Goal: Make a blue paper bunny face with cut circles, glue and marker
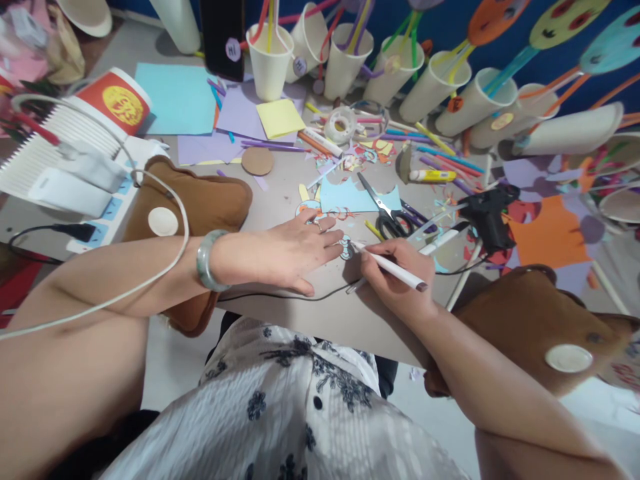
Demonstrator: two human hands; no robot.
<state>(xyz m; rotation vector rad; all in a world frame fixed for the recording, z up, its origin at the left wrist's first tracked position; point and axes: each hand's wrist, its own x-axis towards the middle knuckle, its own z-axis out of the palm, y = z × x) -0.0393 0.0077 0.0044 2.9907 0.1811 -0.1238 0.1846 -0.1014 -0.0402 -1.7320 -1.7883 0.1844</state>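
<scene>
My left hand point(295, 250) lies palm down on the grey table point(300, 310), its fingers spread, and holds nothing. Its fingertips are beside a small blue paper piece with dark drawn lines point(346, 247). A white pen point(397, 269) is gripped in my right hand point(400, 277), its tip near the right side of that piece. Above my left fingers lies another small cut-out point(307, 208), partly hidden by them. Black scissors point(387, 212) rest with open blades over a light blue cut sheet point(345, 196).
White paper cups point(349, 63) with coloured straws line the back. A black glue gun point(490, 217) and orange paper point(550, 233) lie at right. Brown cushions point(200, 200) flank my arms. A white cable point(180, 257) crosses my left forearm; a power strip point(107, 213) is at left.
</scene>
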